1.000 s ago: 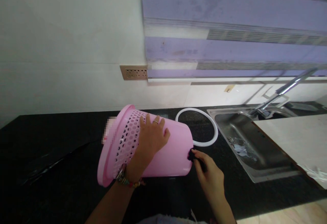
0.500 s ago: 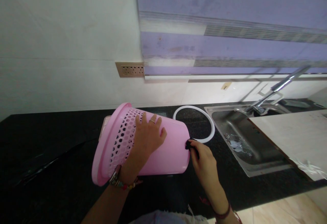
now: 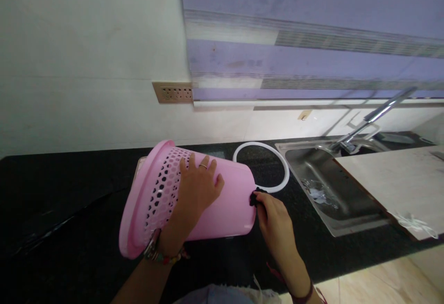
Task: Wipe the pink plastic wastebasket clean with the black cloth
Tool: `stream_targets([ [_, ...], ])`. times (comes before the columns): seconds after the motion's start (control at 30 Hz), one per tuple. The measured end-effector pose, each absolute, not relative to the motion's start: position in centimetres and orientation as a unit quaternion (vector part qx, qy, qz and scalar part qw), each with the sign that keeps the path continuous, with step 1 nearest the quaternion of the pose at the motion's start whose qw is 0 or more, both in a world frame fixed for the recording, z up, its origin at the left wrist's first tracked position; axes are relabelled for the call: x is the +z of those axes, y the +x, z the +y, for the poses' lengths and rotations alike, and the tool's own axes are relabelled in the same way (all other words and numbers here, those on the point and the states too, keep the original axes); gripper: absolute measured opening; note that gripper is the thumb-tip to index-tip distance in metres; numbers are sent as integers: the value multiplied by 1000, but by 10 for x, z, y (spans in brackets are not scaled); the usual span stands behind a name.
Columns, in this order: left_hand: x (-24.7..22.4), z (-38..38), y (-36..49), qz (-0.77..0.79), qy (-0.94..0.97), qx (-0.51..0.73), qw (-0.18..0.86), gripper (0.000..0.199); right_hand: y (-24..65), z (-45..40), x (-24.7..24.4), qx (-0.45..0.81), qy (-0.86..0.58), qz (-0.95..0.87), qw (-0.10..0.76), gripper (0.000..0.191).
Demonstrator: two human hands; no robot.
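A pink plastic basket [image 3: 229, 202] lies on its side on the black countertop, its rim to the left and its base to the right. Spread across its upper side, my left hand [image 3: 197, 183] rests with fingers apart, partly over the honeycomb holes. My right hand [image 3: 275, 211] is at the base end, its fingers closed on a small black cloth [image 3: 255, 197] against the basket. Behind the base lies a white ring [image 3: 286, 170] on the counter, partly hidden by the basket.
To the right is a steel sink [image 3: 312, 170] with a faucet [image 3: 374, 114] and a clear crumpled item inside. A pale board [image 3: 391, 174] covers part of it. Black plastic [image 3: 58, 225] lies at left; a socket panel [image 3: 173, 93] is on the wall.
The view has shifted slightly, so the scene sits a little further left. Both hands keep nearly the same places on the basket, and the black cloth is still in my right fingers.
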State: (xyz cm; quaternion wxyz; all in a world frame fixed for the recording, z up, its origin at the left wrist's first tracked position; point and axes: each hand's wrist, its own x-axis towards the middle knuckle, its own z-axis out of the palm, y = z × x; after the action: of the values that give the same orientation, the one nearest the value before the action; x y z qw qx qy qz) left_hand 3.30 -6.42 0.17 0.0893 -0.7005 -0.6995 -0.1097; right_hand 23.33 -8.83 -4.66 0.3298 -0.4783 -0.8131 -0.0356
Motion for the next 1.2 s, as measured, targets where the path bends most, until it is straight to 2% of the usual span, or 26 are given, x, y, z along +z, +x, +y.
stream_targets([
  [0.53, 5, -65, 33, -699, -703, -103, 85, 41, 233, -101, -47, -24, -478, -804, 353, 19],
  [0.7, 4, -66, 32, -697, -704, -98, 96, 42, 245, -102, -59, 41, -530, -752, 390, 13],
  [0.83, 2, -66, 31, -694, -705, -103, 100, 41, 255, -109, -72, 40, -573, -706, 413, 13],
  [1.0, 3, -64, 30, -692, -708, -100, 96, 42, 246, -110, -69, 15, -520, -744, 420, 11],
  [1.2, 3, -67, 31, -692, -708, -93, 105, 43, 231, -104, -55, -16, -477, -788, 390, 16],
])
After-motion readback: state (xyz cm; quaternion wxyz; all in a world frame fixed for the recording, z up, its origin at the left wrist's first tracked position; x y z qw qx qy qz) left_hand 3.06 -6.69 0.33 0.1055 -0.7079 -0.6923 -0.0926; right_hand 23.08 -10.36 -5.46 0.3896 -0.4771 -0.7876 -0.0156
